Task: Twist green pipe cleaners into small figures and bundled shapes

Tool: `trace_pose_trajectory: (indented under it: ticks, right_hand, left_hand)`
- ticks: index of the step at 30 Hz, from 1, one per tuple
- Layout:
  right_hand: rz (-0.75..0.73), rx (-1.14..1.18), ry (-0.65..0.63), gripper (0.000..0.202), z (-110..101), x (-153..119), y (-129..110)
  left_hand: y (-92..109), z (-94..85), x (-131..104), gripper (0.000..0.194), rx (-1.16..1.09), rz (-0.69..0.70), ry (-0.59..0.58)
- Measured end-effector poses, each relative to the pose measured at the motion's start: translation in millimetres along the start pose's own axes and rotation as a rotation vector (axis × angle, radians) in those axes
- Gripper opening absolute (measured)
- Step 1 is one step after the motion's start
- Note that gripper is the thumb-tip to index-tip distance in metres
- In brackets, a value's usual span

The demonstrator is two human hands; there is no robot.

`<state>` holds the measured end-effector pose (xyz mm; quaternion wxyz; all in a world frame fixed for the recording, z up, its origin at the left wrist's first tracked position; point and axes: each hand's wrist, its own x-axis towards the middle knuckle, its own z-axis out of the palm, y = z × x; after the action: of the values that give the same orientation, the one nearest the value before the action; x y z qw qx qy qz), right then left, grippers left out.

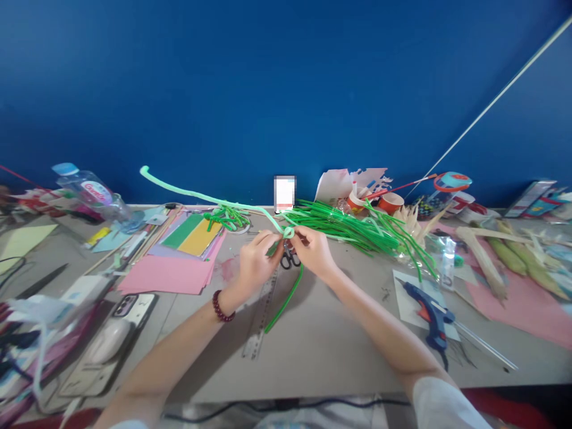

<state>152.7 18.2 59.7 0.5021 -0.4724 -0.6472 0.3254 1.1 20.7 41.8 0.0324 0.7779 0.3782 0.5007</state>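
Note:
Between my two hands, above the middle of the table, is a pale green pipe cleaner (201,195). One long end stretches up and left to a small hook, and a small loop sits at my fingertips. My left hand (259,259) pinches it from the left; a dark beaded bracelet (222,306) circles that wrist. From the right, my right hand (313,250) closes its fingers on the same loop. Below them a darker green pipe cleaner (286,304) hangs or lies slanting down; where its upper end goes is hidden. Scissors (290,260) show behind my fingers.
A bundle of green pipe cleaners (348,229) lies behind my right hand. Left are coloured sheets (170,274), a phone (109,345) and a bottle (92,190). A blue glue gun (431,313) and corn husks (513,256) lie right. A clear ruler (261,316) is below my hands.

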Motion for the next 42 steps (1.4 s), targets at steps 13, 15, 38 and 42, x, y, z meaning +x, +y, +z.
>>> trace_pose_trajectory:
  ticks: [13,15,38,42]
  right_hand:
    - [0.113,0.318,0.056,0.022,8,-2,0]
    - [0.058,0.294,0.051,0.022,7,-2,1]
    - [0.2,0.555,0.07,0.026,13,-1,2]
    - [0.286,0.676,0.044,0.027,12,2,3]
  left_hand:
    - [5,-1.8,1,0.011,-0.021,0.038,0.035]
    - [8,-5.1,6,0.013,-0.112,-0.032,0.004]
    - [9,0.4,13,0.015,-0.546,-0.483,0.088]
    - [12,-0.7,13,0.018,-0.65,-0.52,0.043]
